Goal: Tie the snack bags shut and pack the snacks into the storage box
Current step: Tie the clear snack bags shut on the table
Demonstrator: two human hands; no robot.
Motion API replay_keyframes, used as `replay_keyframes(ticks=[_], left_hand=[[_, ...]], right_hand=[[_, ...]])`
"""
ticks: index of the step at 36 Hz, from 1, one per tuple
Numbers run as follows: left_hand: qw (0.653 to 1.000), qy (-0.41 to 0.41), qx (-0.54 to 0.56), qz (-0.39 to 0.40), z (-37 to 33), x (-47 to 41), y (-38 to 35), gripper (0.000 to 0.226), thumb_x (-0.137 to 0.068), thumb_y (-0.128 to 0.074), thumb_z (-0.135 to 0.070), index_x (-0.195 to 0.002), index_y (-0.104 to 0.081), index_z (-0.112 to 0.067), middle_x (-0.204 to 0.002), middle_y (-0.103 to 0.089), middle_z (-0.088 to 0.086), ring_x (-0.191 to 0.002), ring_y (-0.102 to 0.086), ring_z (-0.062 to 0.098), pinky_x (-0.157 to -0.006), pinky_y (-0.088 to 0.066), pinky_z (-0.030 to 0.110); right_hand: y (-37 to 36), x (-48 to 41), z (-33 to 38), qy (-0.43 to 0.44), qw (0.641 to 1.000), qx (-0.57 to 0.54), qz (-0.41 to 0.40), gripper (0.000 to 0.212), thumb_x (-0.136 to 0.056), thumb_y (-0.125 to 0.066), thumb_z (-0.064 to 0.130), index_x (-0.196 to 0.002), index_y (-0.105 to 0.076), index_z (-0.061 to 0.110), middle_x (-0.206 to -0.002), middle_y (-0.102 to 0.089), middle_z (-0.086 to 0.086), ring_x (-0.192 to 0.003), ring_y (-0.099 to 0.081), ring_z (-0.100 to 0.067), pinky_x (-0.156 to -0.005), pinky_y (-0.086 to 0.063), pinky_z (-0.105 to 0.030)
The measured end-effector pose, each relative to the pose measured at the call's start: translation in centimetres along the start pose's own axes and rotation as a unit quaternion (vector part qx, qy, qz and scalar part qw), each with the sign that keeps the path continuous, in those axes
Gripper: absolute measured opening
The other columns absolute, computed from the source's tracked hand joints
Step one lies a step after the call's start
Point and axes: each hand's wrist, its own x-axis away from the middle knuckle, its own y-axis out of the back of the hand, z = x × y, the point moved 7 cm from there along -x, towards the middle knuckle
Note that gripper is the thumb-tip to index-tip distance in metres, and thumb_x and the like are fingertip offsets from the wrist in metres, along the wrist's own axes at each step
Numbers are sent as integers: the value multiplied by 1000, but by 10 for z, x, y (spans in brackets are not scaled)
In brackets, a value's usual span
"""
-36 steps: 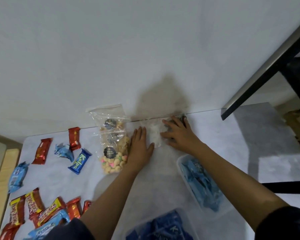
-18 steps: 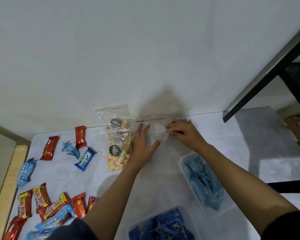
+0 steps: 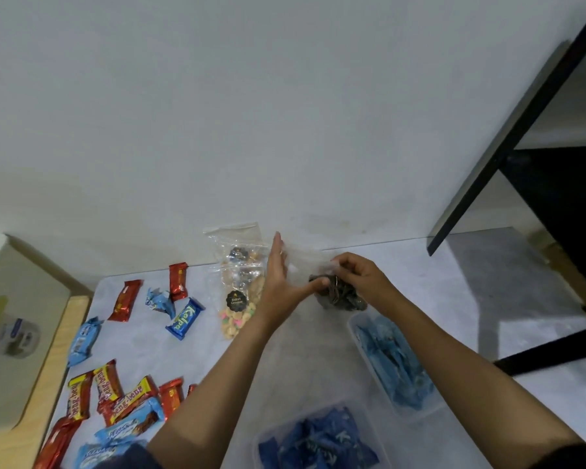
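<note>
The right grip (image 3: pixel 359 279) has its fingers curled and is pinching the clear plastic of the dark snack bag (image 3: pixel 339 296), right above the clump of dark brown snacks, a bit right of the frame's centre. The left grip (image 3: pixel 278 282) isn't clenched at all. Its fingers are straight and point up the frame, and the thumb stretches out to the right and touches the dark lower part of the bag. The bag's loose clear top spreads between the two grips. Honestly can't tell if its bottom sits on the bench (image 3: pixel 305 353) or hangs just above it.

Just left of the left grip there's a second zip bag (image 3: pixel 239 299) on the bench, full of pale and pastel bits, with a round black sticker. Its top end leans up against the wall (image 3: pixel 285 113).

Lower right of the hands is a clear storage box (image 3: pixel 359 346) holding light blue packets. Another clear box (image 3: pixel 258 448) at the bottom centre is stuffed with dark blue packets.

The left part of the frame is loose snacks scattered on the bench: two red bars (image 3: pixel 126 299), a crumpled light blue wrapper (image 3: pixel 159 301), a blue Kalpa bar (image 3: pixel 185 318) and a light blue packet (image 3: pixel 83 340) further left. Red-and-yellow Beng-Beng bars (image 3: pixel 109 384) are piled in the lower left corner with more blue and red ones. A black frame (image 3: pixel 521 130) cuts across the upper right.
</note>
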Motion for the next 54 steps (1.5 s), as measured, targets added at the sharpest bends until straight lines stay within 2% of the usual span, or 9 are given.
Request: replay_keyframes(ticks=[2, 5, 8, 13, 17, 29, 34, 46, 54], left_hand=[[1000, 5, 24, -18, -1, 2, 7, 109, -64, -81, -31, -148, -10, -25, -151, -27, 3, -139, -29, 14, -114, -29, 32], [998, -2, 19, -64, -8, 9, 19, 79, -78, -73, -16, -143, -29, -21, -125, -49, 1, -116, -51, 10, -94, -43, 12], [993, -27, 6, -111, -15, 17, 29, 59, -82, -68, -9, -135, -43, -17, -97, -55, -5, -87, -55, 5, -79, -46, 8], [986, -10, 9, -164, -10, 31, 41, 44, -88, -61, -10, -130, -51, -10, -84, -56, -3, -81, -56, 10, -85, -47, 27], [982, -8, 15, -187, -11, 41, 45, 41, -89, -58, -6, -130, -50, -8, -80, -57, -5, -69, -58, -4, -80, -48, 23], [971, -48, 31, -231, -32, 64, 59, 42, -87, -61, -4, -128, -53, -5, -79, -58, -4, -65, -57, -9, -73, -49, 9], [970, -37, 56, -235, -33, 71, 62, 47, -85, -64, -6, -130, -52, -8, -85, -59, 2, -78, -58, 5, -79, -51, 10], [973, 4, 80, -217, -9, 92, 59, 28, -82, -65, -4, -110, -66, -2, -103, -69, 4, -97, -64, 11, -87, -51, 14], [978, -9, 80, -195, -10, 95, 49, 27, -83, -64, -2, -107, -65, -12, -97, -69, 1, -90, -65, 3, -80, -51, 12]], right_hand=[[-7, 6, -2, -12, 999, -25, 17, 7, -94, -49, 5, -93, -56, 5, -85, -60, -5, -80, -58, -11, -74, -47, -20], [-14, 16, -6, -26, 997, -69, 13, 15, -94, -50, 6, -99, -58, -6, -98, -64, -16, -93, -60, -22, -88, -48, -34], [-18, 25, -5, -27, 997, -79, 3, 20, -93, -51, 4, -104, -58, -11, -102, -66, -13, -96, -64, -16, -90, -50, -22], [-15, 36, 3, -18, 998, -66, -8, 14, -94, -49, 8, -104, -59, 11, -106, -65, -1, -104, -60, -13, -97, -45, -26], [-8, 42, 14, 1, 996, -90, -29, 20, -94, -50, 4, -108, -58, 16, -111, -65, -6, -101, -62, -5, -93, -48, -20], [-21, 45, 44, 50, 992, -102, -47, 13, -89, -56, 0, -89, -63, 11, -83, -70, -7, -81, -69, -17, -75, -53, -24], [-26, 46, 40, 23, 990, -130, -49, 8, -90, -58, 7, -87, -59, 14, -68, -72, -5, -75, -70, -20, -71, -54, -25], [-10, 57, 16, 48, 997, -32, -56, 9, -82, -68, 5, -81, -71, 14, -93, -72, -7, -92, -68, -14, -88, -53, -28], [1, 66, 6, 64, 994, 47, -77, 6, -78, -73, 11, -84, -74, 12, -85, -72, 4, -79, -65, -13, -72, -51, -22]])
